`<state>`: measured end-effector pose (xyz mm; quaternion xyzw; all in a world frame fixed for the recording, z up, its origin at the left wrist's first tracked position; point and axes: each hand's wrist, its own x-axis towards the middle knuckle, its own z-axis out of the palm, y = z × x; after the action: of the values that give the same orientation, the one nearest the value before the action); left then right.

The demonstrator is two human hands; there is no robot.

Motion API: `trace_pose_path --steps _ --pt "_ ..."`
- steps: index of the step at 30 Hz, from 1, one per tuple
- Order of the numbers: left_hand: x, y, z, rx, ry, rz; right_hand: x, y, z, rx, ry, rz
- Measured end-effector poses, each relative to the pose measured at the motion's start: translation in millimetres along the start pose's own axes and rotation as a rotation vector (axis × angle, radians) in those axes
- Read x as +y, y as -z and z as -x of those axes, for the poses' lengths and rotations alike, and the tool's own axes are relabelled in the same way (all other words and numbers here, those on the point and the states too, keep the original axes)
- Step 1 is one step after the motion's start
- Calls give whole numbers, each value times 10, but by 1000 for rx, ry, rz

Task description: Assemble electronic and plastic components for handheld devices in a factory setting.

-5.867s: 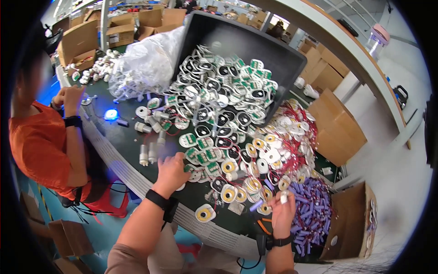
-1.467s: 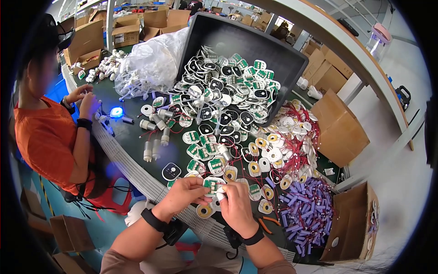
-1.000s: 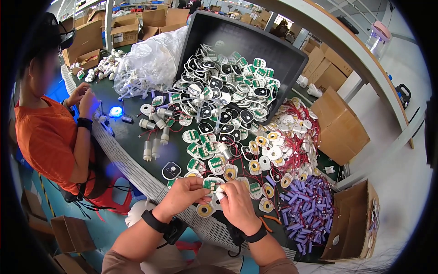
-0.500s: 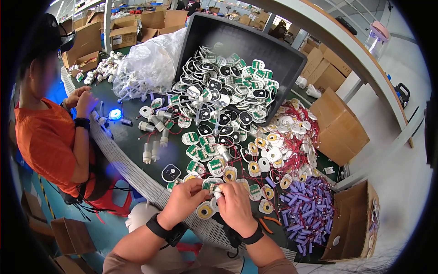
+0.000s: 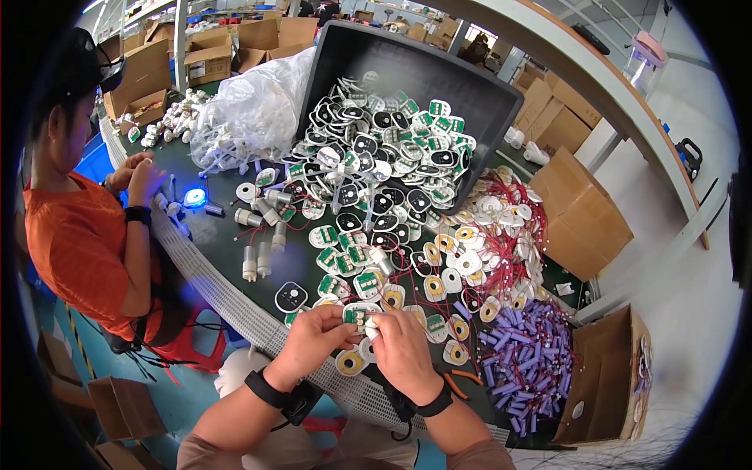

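Between my hands, just above the near edge of the bench, is a white rounded panel with a green circuit board (image 5: 359, 316). My left hand (image 5: 315, 338) pinches its left side between thumb and fingers. My right hand (image 5: 405, 350) is closed on a small white part (image 5: 372, 326) against the board's right side; the fingers hide most of it, so its kind is unclear. Just below lies a white disc with a yellow ring (image 5: 350, 362). More panels with green boards (image 5: 332, 287) lie right beyond my hands, and a black-faced panel (image 5: 291, 297) rests to the left.
A tipped black bin (image 5: 407, 59) spills panels toward me. Right of them are wired white discs (image 5: 501, 215), purple cylindrical cells (image 5: 525, 352), orange-handled pliers (image 5: 464, 379) and an open carton (image 5: 603, 368). White-capped motors (image 5: 258, 258) and a plastic bag (image 5: 251, 106) lie left, near a co-worker (image 5: 90, 235).
My hands stay in nearly the same place, with the fingers shifting slightly around the board and the small white part. The whole view has moved a little.
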<state>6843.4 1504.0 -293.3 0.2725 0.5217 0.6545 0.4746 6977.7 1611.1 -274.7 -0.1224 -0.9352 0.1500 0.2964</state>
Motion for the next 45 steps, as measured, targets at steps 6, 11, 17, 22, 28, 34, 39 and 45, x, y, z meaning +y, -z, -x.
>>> trace_pose_path --steps 6,11,17,22,28,34,39,45 --pt "-82 -103 20 110 -110 -27 -89 -50 28 33 -69 46" --pt "-119 -84 -3 87 -121 -2 -42 -94 48 22 -55 -12" --pt "-102 -89 -55 92 -117 43 -4 -237 59 114 -112 -94" --pt "19 39 -71 17 -10 212 -8 -280 106 204 -292 -435" --pt "43 195 -121 66 45 250 288 -302 445 193 -527 -635" --pt "73 229 -82 81 19 233 248 -296 458 185 -491 -637" --pt "42 246 -86 84 -10 237 294 -288 487 155 -489 -587" --pt "152 310 -83 120 -91 303 466 -148 519 241 -605 -728"
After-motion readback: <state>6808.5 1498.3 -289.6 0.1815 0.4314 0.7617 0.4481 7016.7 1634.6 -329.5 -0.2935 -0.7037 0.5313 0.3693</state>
